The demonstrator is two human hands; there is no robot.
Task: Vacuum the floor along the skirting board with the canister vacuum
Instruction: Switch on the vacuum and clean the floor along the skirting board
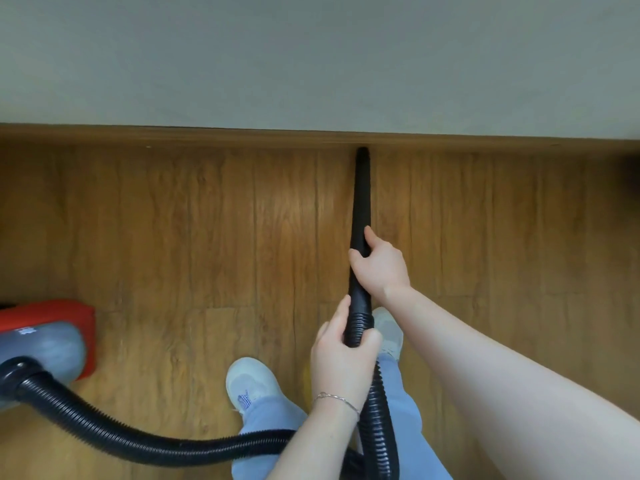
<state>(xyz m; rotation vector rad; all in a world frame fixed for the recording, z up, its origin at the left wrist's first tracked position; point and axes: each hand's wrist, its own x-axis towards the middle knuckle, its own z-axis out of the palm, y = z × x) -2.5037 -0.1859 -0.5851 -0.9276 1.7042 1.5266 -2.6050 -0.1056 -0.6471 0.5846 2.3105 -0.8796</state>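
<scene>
At centre frame we grip the black nozzle (360,202) with both hands. Our right hand (379,265) curls round its middle. Just below, our left hand (341,351) wraps the ribbed hose (138,441) where it joins the nozzle. The nozzle runs up from the hands, and its tip meets the line where the floor (207,220) and skirting board (207,138) join. The hose loops left to the red and grey canister vacuum (45,344), on the floor at the left edge, well apart from the hands.

Pale grey wall (311,57), white trainers (251,381), blue jeans (270,419), thin bracelet (337,399)
</scene>
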